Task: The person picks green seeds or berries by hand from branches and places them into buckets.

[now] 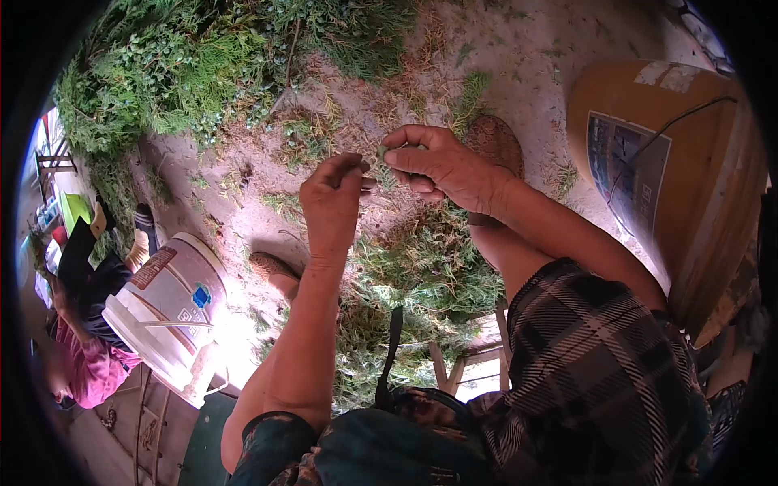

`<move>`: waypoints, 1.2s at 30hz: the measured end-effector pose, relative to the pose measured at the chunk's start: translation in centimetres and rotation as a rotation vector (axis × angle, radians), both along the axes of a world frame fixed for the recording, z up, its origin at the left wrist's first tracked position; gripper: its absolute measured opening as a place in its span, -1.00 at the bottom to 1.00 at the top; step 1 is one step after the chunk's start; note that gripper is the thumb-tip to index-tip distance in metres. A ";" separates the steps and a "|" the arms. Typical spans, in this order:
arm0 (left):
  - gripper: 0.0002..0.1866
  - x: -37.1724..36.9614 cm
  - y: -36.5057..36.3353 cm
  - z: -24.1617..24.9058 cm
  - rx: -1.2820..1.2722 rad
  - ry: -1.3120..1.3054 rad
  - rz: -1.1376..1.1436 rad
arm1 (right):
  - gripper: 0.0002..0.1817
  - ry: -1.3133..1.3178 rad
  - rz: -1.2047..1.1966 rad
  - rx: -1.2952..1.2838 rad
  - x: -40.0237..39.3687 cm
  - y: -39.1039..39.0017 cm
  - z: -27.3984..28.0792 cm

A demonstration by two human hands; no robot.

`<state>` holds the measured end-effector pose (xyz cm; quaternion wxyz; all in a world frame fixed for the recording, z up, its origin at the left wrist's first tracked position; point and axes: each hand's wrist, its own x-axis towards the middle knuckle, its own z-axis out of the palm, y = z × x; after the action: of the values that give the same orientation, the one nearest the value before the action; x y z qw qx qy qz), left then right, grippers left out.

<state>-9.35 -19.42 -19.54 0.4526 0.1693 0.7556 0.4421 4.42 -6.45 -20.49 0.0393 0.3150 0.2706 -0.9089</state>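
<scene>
My left hand (334, 188) is raised over the littered floor, its fingers curled and pressed together; what they hold, if anything, is too small to tell. Just to its right, my right hand (425, 166) pinches a small green piece (382, 151) between thumb and fingers. A narrow gap separates the two hands. Beneath and between my legs lies a heap of cut green sprigs (429, 267). A large pile of leafy evergreen branches (194, 73) with small pale berries fills the upper left.
A white bucket (182, 283) stands at the left, beside a seated person in pink (93, 373). At the right is a big yellow-brown bucket (689, 170) with a label and wire handle. Loose sprigs and brown bits litter the floor (235, 174).
</scene>
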 end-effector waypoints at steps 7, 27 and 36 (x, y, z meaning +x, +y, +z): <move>-0.70 0.9 1.4 2.2 0.097 -0.046 -0.021 | -0.69 0.052 -0.018 0.018 0.2 0.0 -0.2; -0.82 -8.9 -1.5 -7.9 -0.255 1.011 -0.082 | -0.69 -0.105 0.050 -0.061 0.6 -0.2 -1.0; -0.74 -5.3 -1.0 -1.8 -0.110 0.231 0.157 | -0.65 -0.030 0.095 -0.020 0.7 -0.3 -1.6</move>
<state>-14.61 -20.40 -21.32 0.3351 0.1342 0.8368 0.4116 5.10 -6.79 -22.14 0.0897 0.3150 0.2755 -0.9038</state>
